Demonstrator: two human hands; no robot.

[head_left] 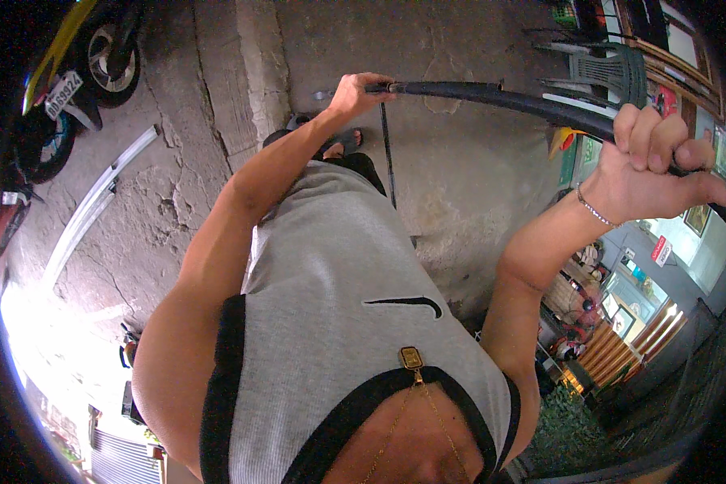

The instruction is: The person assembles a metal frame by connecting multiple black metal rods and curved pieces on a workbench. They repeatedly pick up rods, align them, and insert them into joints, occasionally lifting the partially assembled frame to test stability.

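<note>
A long black rubber tyre (492,95) arcs across the upper picture, stretched between both my hands. My left hand (353,93) pinches its left end, fingers closed on the rubber. My right hand (652,161), with a thin bracelet at the wrist, is fisted around the tyre's right part, thumb pointing right. A thin dark rod (388,153) hangs down from near my left hand toward the floor. My grey sleeveless shirt (339,323) and a gold pendant (411,356) fill the lower middle.
Cracked concrete floor (476,177) lies below. A motorbike (81,56) stands at the upper left, a white pipe (97,202) lies beside it. A green plastic chair (613,73) is at the upper right. My sandalled foot (343,143) shows under the left hand.
</note>
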